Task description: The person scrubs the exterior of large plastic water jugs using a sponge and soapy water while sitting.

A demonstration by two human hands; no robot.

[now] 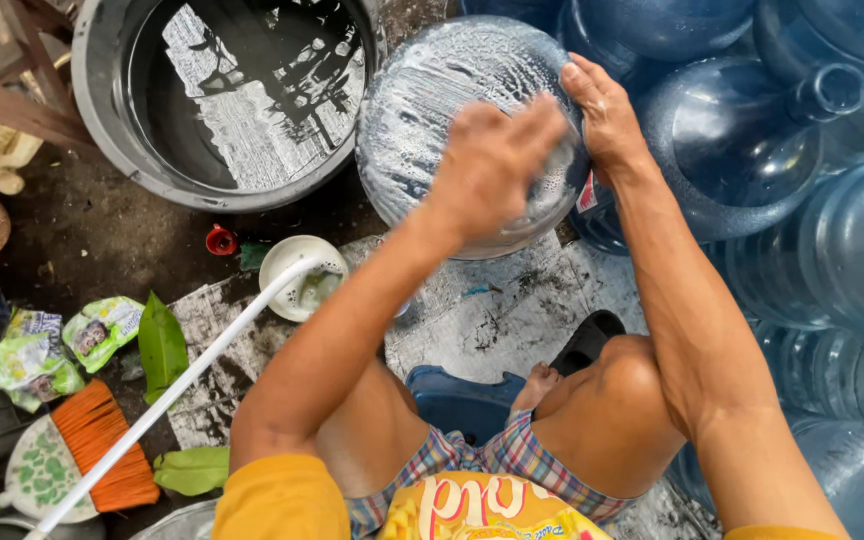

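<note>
Gripping the soapy rim of a big blue water jug, the right hand steadied it from the far side, fingers curled over the curve, while the left hand pressed flat against the sudsy base; whether a sponge sat under that palm could not be told, as the hand was blurred with motion. The jug lay tilted on its side between the person's knees and a grey tub of dark water, its base facing the camera and coated in foam.

Slippery foam was the plain risk: with only one hand holding the wet curve, the jug looked liable to roll or slide off toward the stacked jugs crowded just beside it on the right, or to knock the small white bowl near the tub. A white pipe slanted across the wet floor close to the person's left leg, and a broom with orange bristles lay beyond it; either might have caught a foot on that slick ground. The bare foot in a dark sandal rested near the jug.
</note>
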